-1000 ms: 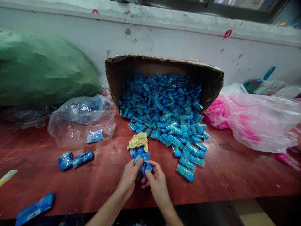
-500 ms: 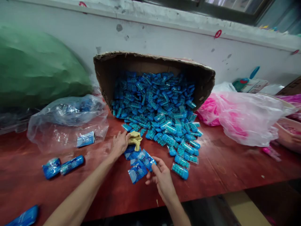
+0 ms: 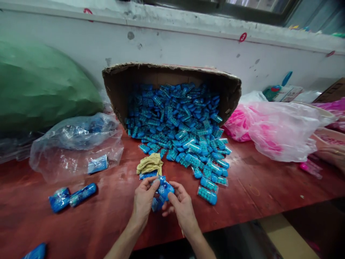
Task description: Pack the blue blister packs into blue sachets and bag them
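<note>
I pinch a blue sachet [image 3: 162,190] between both hands [image 3: 142,203] [image 3: 183,207], fingers closed on it, just before the tipped box [image 3: 172,73] for easy reach.

Capsule spill [image 3: 199,158] blocks right; left tabletop [image 3: 107,201] seemingly open.

A scuffed white wall [image 3: 172,43] runs behind the reddish-brown wooden counter [image 3: 264,194], with small red number tags [image 3: 243,36] stuck along its ledge. Above sits a dark-framed window [image 3: 215,7]; bare floor [image 3: 283,237] shows below the counter's edge.
</note>
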`<state>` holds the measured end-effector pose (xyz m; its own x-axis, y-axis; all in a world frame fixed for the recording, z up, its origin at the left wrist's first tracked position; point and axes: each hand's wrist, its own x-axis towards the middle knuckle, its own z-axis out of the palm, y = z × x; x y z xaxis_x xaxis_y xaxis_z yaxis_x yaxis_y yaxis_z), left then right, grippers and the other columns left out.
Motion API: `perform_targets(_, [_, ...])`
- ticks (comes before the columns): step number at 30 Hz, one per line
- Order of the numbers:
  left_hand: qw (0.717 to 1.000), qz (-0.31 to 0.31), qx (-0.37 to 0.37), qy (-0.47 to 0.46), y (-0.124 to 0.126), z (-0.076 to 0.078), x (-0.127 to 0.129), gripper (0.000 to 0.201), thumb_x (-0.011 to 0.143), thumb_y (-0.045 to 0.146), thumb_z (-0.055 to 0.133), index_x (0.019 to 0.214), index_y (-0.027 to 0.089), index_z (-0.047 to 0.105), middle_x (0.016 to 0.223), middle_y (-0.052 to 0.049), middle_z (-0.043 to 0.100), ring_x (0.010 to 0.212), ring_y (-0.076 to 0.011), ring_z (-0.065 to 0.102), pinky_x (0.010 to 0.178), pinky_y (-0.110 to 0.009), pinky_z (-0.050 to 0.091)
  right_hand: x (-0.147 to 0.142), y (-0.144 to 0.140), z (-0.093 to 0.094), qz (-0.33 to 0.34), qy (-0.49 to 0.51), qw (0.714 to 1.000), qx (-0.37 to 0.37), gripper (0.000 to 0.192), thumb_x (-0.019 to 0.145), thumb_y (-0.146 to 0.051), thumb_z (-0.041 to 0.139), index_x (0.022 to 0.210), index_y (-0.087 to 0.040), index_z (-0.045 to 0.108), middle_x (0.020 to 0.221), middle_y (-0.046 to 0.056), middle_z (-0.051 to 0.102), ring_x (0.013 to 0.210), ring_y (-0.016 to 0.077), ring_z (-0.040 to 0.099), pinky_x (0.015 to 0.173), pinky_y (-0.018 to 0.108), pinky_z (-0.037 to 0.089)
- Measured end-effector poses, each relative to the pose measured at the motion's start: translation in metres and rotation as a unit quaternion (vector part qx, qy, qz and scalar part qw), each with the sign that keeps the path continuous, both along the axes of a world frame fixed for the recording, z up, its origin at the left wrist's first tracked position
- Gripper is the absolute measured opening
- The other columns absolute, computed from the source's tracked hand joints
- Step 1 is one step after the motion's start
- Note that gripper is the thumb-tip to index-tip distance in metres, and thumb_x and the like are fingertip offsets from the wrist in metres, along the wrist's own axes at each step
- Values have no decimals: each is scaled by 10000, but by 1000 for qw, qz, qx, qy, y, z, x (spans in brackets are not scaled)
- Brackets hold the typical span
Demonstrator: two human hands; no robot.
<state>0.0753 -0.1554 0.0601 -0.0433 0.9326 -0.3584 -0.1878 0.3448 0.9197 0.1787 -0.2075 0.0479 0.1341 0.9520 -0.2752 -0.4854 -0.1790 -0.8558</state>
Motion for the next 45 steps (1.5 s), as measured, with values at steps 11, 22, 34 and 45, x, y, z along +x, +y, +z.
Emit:
perform_targets(11, [998,4,-14,-63,-2,-1,-7,319,652,382,653,870,174,549,628,42,594,524,-99,548,518,-222,445,-2,-4,-3,1,-40,999,9,355,708,-362,626,991,-180,512,617,-44,569,431,87,545,349,173,447])
perform_targets(22, [952,-65,-186,-233,-21,10,-11,64,749,103,568,771,116,627,756,-40,694,674,-111,642,654,-197,517,0,-18,-6,12,-212,972,97,326,730,-244,626,1052,-233,576,839,10,645,717,160,581,677,284,488])
perform_targets(34, [927,-156,-194,-280,-32,11,-20,170,768,182,565,924,133,614,854,-70,703,775,-187,655,762,-353,508,18,-21,2,34,-253,958,130,450,697,-233,655,1131,-290,553,986,5,533,942,185,512,873,295,399])
perform_targets(45, [941,-102,-203,-250,-46,15,-18,220,741,217,602,950,146,612,853,-59,704,721,-169,656,761,-342,510,11,-27,-7,60,-204,971,109,435,724,-312,634,1148,-260,550,1030,30,584,982,220,528,907,343,393])
